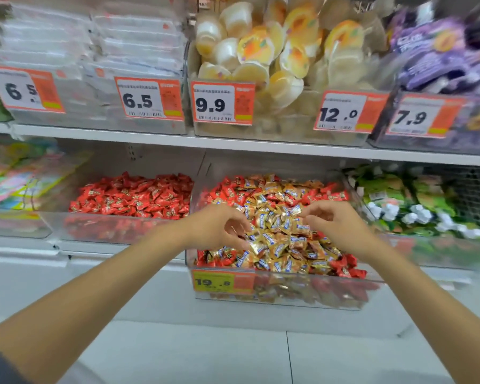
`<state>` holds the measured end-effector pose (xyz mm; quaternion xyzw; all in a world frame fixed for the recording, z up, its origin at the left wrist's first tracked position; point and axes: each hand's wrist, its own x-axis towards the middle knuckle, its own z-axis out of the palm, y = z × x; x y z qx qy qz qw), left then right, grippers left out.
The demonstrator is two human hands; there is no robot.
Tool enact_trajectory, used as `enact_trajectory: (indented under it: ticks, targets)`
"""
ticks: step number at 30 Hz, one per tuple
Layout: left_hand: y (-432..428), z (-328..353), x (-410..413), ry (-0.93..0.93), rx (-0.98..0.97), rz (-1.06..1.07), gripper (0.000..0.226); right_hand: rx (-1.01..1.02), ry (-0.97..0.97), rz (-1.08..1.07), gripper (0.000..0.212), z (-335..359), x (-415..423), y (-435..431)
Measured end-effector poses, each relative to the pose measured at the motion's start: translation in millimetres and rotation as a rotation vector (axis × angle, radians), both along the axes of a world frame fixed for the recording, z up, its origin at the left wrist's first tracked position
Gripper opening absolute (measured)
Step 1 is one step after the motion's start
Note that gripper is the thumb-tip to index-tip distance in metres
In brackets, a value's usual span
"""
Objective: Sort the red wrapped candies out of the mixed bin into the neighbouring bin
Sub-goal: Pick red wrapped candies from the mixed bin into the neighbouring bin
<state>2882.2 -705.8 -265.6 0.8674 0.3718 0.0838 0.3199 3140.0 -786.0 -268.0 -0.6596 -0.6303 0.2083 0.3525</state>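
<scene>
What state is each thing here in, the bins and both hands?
mixed bin: gold candies and red candies jumbled together, not yet sorted.
neighbouring bin: holds only red candies.
left hand: fingers curled into the gold candies; grip unclear.
right hand: fingertips bent over the pile; grip unclear.

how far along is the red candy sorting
Done: the neighbouring bin already holds a layer of red candies. In hand: left hand and right hand reach into the mixed bin; I can't tell if either holds one. Left: many red ones lie among the gold candies.
</scene>
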Motion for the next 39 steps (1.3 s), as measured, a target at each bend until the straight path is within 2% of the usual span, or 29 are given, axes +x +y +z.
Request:
enact_trajectory:
  ticks: [4,6,8,10,13,18,23,27,31,35,39]
  targets:
    - [0.8,-13.0,9.0,0.189,-0.042,-0.075,0.049,-0.035,-0.018,-0.009,0.017,-4.0,11.0,-6.3]
    - [3.9,-15.6,9.9,0.202,-0.077,-0.077,0.047,-0.027,-0.003,-0.013,0.018,-2.9,14.5,-8.8]
    - [6.8,-13.6,9.7,0.118,-0.131,-0.033,0.044,-0.027,0.009,-0.021,0.016,-3.2,17.3,-11.7]
    - [8.3,-9.7,9.9,-0.063,-0.169,0.032,0.037,-0.053,0.006,-0.019,0.011,-4.3,19.5,-14.2]
    - [12.8,-3.8,9.5,-0.267,-0.131,0.11,0.026,-0.094,0.013,0.001,0.01,-4.5,21.3,-17.5]
    - [22.7,10.6,0.5,-0.38,-0.091,0.164,0.022,-0.108,0.007,0.048,0.01,-5.0,6.1,-15.0]
    - [32.2,25.3,-18.6,-0.568,-0.127,0.321,0.017,-0.155,0.018,0.191,0.013,-1.5,-34.9,3.9]
    - [45.1,23.9,-31.8,-0.614,-0.088,0.474,0.023,-0.163,-0.018,0.295,0.016,-0.5,-79.7,37.7]
    - [55.8,18.4,-46.0,-0.64,-0.158,0.555,0.041,-0.18,-0.146,0.399,0.036,-9.2,-130.2,68.9]
    - [63.9,12.8,-59.9,-0.653,-0.188,0.599,0.046,-0.262,-0.483,0.466,0.059,-27.5,-151.5,88.9]
    - [66.1,6.5,-64.6,-0.641,-0.214,0.586,0.044,-0.336,-0.496,0.492,0.071,-31.4,-152.9,98.4]
